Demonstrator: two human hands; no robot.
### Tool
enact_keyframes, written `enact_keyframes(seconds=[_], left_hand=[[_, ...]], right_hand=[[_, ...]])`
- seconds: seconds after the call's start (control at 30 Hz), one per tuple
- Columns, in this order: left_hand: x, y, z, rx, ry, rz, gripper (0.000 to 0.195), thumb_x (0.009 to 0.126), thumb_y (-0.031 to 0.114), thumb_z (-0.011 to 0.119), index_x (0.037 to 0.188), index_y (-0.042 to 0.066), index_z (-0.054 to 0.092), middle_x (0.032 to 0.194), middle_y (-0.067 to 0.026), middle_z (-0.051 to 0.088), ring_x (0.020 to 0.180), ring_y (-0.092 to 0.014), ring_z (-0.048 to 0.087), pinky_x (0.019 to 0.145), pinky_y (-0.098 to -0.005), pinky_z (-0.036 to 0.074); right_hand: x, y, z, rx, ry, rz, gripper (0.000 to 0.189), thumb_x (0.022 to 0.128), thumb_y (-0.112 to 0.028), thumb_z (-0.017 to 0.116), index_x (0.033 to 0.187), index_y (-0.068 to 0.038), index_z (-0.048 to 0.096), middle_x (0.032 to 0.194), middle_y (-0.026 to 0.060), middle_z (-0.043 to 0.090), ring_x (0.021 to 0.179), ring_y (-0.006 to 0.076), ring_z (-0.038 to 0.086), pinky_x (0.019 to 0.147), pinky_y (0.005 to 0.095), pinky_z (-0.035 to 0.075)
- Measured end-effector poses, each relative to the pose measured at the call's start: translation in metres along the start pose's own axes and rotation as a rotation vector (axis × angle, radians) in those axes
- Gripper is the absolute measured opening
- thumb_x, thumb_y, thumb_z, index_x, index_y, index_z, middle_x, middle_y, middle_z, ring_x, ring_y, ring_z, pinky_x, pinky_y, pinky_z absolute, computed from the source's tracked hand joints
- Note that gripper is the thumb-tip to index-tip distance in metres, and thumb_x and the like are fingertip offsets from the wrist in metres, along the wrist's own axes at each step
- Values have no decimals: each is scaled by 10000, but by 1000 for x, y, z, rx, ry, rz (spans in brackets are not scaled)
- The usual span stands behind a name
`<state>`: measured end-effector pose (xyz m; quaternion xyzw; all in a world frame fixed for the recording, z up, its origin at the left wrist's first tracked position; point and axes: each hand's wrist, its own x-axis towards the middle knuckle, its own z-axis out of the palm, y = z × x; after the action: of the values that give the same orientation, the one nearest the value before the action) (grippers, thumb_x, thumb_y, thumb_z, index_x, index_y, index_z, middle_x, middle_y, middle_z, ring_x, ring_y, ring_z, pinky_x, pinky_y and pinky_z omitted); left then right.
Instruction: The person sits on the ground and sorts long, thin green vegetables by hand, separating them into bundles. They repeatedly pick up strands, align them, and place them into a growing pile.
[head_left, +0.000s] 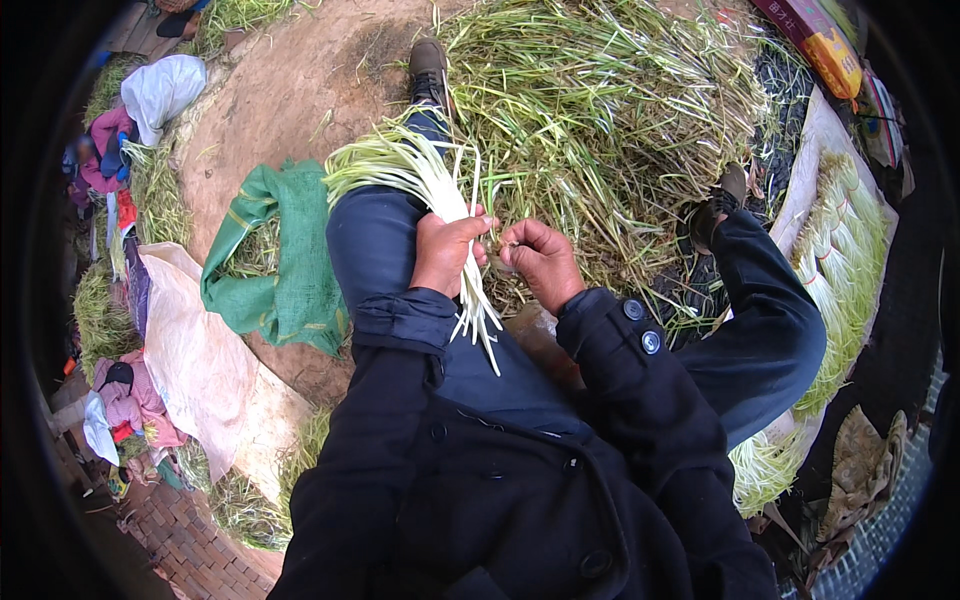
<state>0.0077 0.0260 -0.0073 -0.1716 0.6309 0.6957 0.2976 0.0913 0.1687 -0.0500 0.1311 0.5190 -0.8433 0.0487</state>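
Observation:
My left hand (450, 251) grips a loose bunch of pale stalks (442, 187), which look like blanched garlic chives. Their yellow-green leaves fan out over my left knee, while the white ends hang below my fist across my thigh. Just to the right, my right hand (546, 264) has thumb and forefinger pinched together. A tiny brownish scrap (513, 244) shows at those fingertips, too small to name surely. The two hands are close but apart, above a heap of leaf trimmings (600, 112).
Bundles of chives tied with red bands (832, 255) lie on a pale sheet at the right. A green woven sack (304, 262) rests left of my knee. Two people, one here (109, 150) and another (131, 397), sit at the far left near a white sack (163, 90).

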Motion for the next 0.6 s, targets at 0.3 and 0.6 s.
enact_keyframes(seconds=[0.3,0.6], left_hand=[[-1,-3,2,44,-33,69,273,834,30,736,1068,-74,643,876,-102,691,566,-106,579,491,-242,468],[-7,-3,9,113,-161,74,231,824,28,740,1026,-49,659,804,-62,669,543,-93,570,482,-237,464]], right_hand=[[7,5,-5,-10,88,77,145,975,-186,637,953,-42,636,815,-23,603,725,58,520,646,233,434],[16,-4,-1,123,151,137,214,981,-266,668,926,-60,648,741,-39,574,620,51,471,540,232,383]])
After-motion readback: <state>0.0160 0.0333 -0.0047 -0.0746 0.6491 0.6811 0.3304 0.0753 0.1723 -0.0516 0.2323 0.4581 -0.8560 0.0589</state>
